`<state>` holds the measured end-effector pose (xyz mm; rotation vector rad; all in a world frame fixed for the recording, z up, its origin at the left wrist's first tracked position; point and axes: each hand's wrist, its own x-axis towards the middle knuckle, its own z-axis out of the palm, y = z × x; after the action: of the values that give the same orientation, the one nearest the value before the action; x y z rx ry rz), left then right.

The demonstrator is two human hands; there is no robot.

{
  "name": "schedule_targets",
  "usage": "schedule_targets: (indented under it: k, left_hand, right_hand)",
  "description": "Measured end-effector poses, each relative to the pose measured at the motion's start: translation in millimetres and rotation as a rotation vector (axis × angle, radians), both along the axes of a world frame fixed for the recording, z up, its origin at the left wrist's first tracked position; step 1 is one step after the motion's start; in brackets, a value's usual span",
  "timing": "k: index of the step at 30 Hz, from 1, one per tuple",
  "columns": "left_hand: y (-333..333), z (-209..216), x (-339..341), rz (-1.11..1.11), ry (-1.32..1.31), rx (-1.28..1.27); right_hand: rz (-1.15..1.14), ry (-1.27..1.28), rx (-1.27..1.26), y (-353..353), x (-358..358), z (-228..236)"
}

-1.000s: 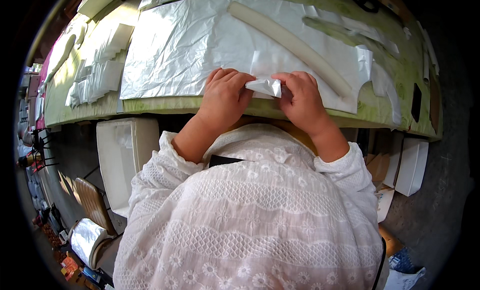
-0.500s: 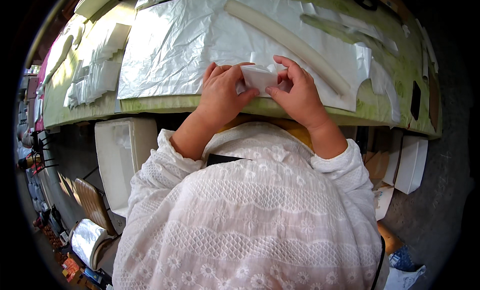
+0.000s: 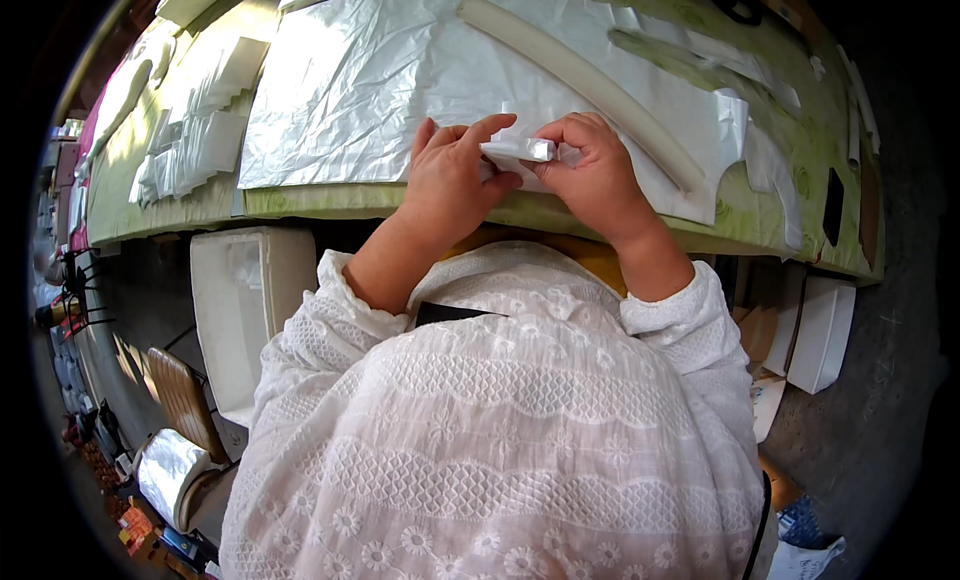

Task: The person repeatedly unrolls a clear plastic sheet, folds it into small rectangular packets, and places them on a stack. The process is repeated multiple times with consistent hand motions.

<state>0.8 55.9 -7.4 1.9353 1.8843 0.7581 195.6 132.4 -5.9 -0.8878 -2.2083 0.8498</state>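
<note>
Between my two hands is a small folded white plastic bag (image 3: 517,148), held just above the table's near edge. My left hand (image 3: 447,178) grips its left side, thumb below and fingers above. At the other end, my right hand (image 3: 592,170) pinches a narrow folded edge between thumb and fingers. Beneath my hands spreads a large crinkled white plastic sheet (image 3: 350,90). A long, slightly curved off-white stick (image 3: 580,80) lies diagonally across it, beyond my right hand.
Stacks of folded white bags (image 3: 200,140) lie at the left on the green tablecloth (image 3: 330,202). More white plastic strips (image 3: 770,185) and a black phone-like slab (image 3: 832,205) are at the right. A white foam box (image 3: 225,320) stands below the table edge, near a brown chair (image 3: 187,405).
The bag between my hands has gone from a broad, upright flap to a narrower, flatter fold. My right fingers have closed down onto its right end.
</note>
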Motion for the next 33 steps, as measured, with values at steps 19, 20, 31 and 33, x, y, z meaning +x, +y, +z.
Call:
schedule_targets:
  k: [19, 20, 31, 33]
  left_hand:
    - [4, 5, 0, -0.059, 0.048, -0.029]
    - [5, 6, 0, -0.062, 0.062, -0.042]
    - [8, 7, -7, -0.072, -0.002, -0.122]
    - [8, -5, -11, -0.054, -0.003, -0.115]
  right_hand:
    - [-0.019, 0.546, -0.38, -21, 1, -9]
    - [-0.048, 0.576, -0.385, -19, 3, -7]
    - [-0.128, 0.291, -0.405, -1, -7, 0]
    - [-0.22, 0.401, -0.423, -3, -9, -9]
